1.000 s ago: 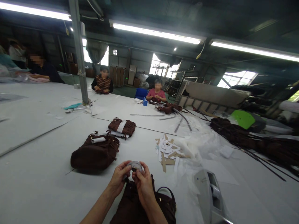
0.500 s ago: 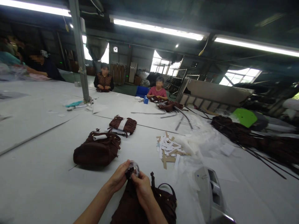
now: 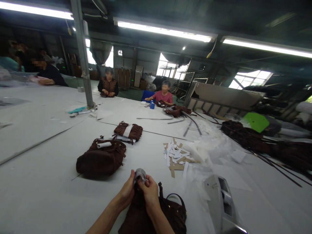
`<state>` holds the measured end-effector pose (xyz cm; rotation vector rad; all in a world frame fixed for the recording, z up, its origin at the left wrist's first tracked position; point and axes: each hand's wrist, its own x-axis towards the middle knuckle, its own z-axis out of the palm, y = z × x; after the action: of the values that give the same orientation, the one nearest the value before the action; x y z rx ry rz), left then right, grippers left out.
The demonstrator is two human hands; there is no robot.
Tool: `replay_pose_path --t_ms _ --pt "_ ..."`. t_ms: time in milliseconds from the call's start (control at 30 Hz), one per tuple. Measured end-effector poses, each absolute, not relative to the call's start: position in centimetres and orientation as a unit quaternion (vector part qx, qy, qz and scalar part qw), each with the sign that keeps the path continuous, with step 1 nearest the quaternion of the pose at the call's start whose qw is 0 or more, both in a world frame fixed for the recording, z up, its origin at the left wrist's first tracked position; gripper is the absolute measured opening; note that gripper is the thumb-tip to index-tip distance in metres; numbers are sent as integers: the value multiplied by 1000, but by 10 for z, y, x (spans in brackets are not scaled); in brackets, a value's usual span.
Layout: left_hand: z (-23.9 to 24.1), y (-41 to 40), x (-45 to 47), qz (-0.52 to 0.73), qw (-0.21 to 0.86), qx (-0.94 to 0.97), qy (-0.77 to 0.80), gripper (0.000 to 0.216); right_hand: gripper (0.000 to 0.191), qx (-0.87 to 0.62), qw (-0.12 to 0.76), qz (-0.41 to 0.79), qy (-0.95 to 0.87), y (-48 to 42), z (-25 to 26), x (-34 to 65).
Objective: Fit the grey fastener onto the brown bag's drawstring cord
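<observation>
A dark brown bag (image 3: 136, 216) with fringes, gold-coloured fittings and a looped handle lies right below me. Over its top end, a curled strip of shiny grey-white wrapping (image 3: 140, 171) forms a ring around something dark. My left hand (image 3: 127, 191) grips the ring from the left, fingers closed. Beside it, my right hand (image 3: 150, 191) pinches at the ring's lower right edge; its fingertips partly hide what they hold. A second brown bag (image 3: 101, 161) stands just beyond to the left, with a white wrapped piece on top. Behind that sits a smaller fringed bag (image 3: 133, 130) with a white band.
To the right stands a grey tape dispenser (image 3: 216, 195). White and tan paper strips (image 3: 176, 154) lie in a heap ahead, beside crumpled clear plastic (image 3: 207, 149). Brown bags with straps (image 3: 253, 139) pile up at far right. A metal post (image 3: 84, 61) rises from the table; several people sit beyond.
Both my hands have shifted slightly right, and the wrapping ring has turned, showing more of its grey outer side. Across the table, the person in pink has stretched an arm out sideways.
</observation>
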<state>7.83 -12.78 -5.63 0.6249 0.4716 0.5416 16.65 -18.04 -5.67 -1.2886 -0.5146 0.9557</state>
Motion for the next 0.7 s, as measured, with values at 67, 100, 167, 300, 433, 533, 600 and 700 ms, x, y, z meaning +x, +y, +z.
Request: replay_pose_path --t_ms 67,100,167,300,433,533,600,700 --pt "-55 -127 74 270 885 315 211 54 38 -601 643 395 -266 -181 -55 169" --pt "-54 -126 71 275 880 328 206 51 36 -608 635 388 -277 -182 -53 171" --pt "-55 -122 67 280 865 365 201 46 33 -611 625 393 -286 -183 -52 173" --pt "-61 -115 66 279 826 436 225 47 32 -603 607 414 -311 -183 -51 176" --pt "-65 -114 70 324 762 494 266 46 53 -626 588 400 -320 -184 -44 180" --pt "-61 -114 69 315 726 551 267 46 58 -647 528 408 -368 -186 -30 188" --pt "-58 -112 68 294 723 571 253 46 45 -643 478 421 -425 -186 -20 196" --pt "-54 -109 65 267 728 584 242 45 19 -642 455 395 -474 -183 -9 208"
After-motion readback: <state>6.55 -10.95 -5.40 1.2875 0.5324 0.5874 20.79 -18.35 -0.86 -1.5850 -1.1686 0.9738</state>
